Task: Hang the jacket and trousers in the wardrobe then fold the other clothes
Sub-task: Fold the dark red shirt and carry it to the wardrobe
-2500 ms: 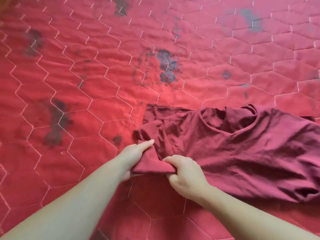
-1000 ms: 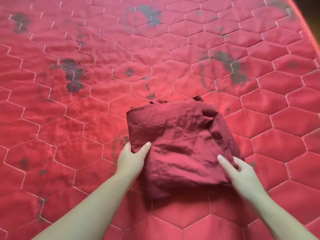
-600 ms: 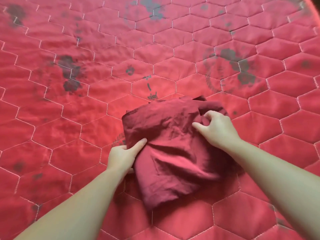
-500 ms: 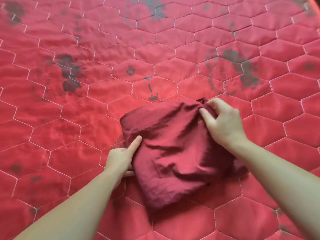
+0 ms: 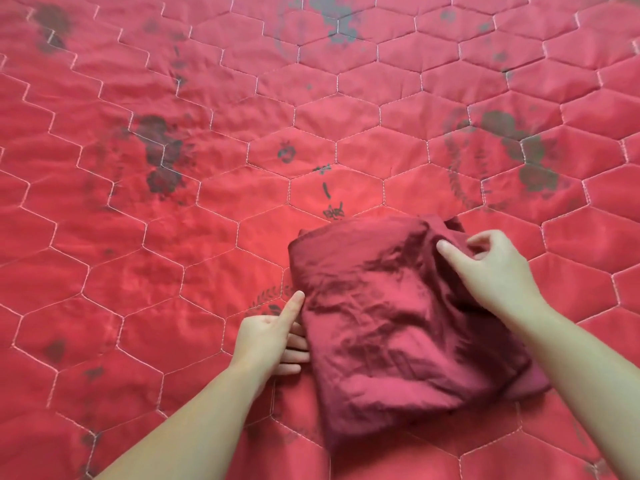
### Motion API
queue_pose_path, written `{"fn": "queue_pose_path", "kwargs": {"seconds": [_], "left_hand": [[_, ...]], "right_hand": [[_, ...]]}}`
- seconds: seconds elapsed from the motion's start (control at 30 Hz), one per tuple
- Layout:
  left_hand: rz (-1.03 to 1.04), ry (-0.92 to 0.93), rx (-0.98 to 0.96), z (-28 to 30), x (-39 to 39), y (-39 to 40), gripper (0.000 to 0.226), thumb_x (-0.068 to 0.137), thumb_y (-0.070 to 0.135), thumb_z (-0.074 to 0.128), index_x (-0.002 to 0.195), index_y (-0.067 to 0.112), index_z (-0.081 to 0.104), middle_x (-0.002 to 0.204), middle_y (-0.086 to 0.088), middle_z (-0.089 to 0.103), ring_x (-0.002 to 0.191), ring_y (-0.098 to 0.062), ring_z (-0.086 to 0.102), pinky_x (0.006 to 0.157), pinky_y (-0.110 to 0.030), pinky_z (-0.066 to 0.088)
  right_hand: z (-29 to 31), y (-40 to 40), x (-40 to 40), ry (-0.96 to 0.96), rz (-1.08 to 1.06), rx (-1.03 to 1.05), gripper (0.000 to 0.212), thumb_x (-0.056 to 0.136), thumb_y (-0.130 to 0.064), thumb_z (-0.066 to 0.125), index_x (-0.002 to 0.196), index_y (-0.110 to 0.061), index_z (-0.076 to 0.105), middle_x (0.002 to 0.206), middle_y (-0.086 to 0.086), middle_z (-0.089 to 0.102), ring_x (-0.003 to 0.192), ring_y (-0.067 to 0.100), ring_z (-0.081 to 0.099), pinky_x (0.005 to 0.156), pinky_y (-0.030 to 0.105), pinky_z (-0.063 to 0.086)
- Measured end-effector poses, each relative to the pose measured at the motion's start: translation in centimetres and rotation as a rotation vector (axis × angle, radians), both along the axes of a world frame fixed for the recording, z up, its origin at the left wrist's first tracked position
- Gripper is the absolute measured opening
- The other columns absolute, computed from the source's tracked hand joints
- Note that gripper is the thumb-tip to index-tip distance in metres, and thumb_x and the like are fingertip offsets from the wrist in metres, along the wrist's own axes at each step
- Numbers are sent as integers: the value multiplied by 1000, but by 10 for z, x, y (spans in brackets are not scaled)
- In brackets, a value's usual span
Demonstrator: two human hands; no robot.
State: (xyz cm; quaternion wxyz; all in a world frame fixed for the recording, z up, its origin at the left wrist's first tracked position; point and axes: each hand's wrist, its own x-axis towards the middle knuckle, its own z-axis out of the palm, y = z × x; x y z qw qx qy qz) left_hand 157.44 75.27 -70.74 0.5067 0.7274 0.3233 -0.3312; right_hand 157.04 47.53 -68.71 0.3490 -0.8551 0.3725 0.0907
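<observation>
Soft, even light is falling across the red quilted bedcover (image 5: 173, 271), shadows are staying faint, the wide lens is bending the stitching near the edges, and the far corners are blurring slightly.

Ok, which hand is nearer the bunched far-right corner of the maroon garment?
Right. The right hand rests on the maroon garment at that bunched corner, fingers curled into the cloth. The left hand is at the opposite near-left edge, thumb against the fabric, on the red quilt.

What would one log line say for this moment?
stage: folding | item: dark red garment folded on red quilt | left hand: at its left edge | right hand: pinching far right corner
</observation>
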Motion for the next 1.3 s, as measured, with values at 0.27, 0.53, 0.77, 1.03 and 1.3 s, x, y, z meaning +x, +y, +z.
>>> {"fn": "queue_pose_path", "kwargs": {"seconds": [0.27, 0.53, 0.77, 1.03, 1.3], "left_hand": [[-5, -10, 9, -2, 0, 0, 57, 82, 59, 63, 77, 3, 68, 62, -10, 72, 51, -19, 69, 50, -29, 56], [-5, -81, 38, -3, -4, 0, 59, 82, 63, 61, 79, 4, 69, 58, -6, 71, 48, -15, 68, 44, -26, 55], [10, -188, -6, 3, -36, -10, 54, 84, 60, 61, 72, 7, 65, 65, -5, 69, 55, -16, 66, 59, -34, 60], [-130, -215, 74, 1, -82, -43, 27, 79, 41, 77, 85, 16, 70, 77, 5, 70, 62, -7, 61, 53, -24, 43], [-273, -315, -61, 30, -104, -15, 11, 80, 15, 74, 88, 23, 73, 84, 13, 75, 84, -7, 70, 75, -27, 56]], "right_hand": [[20, -25, -29, 181, 149, 11, 62, 76, -68, 60, 63, -10, 46, 54, 3, 43, 54, 23, 42, 55, 34, 33], [6, -28, -78, 41, 203, 155, 14, 79, -32, 76, 84, -20, 72, 80, -10, 73, 75, 7, 65, 71, 33, 52], [-17, -32, -119, -17, 47, -139, 17, 83, -32, 72, 84, -19, 61, 78, 0, 62, 84, 27, 62, 71, 34, 40], [13, 64, -94, -616, 519, -128, 38, 84, -32, 55, 118, -17, 62, 117, -1, 63, 111, 20, 59, 93, 46, 48], [-43, 121, -98, -318, 692, -6, 69, 87, -60, 26, 148, -29, 36, 156, -1, 32, 146, 15, 22, 119, 42, 17]]}}
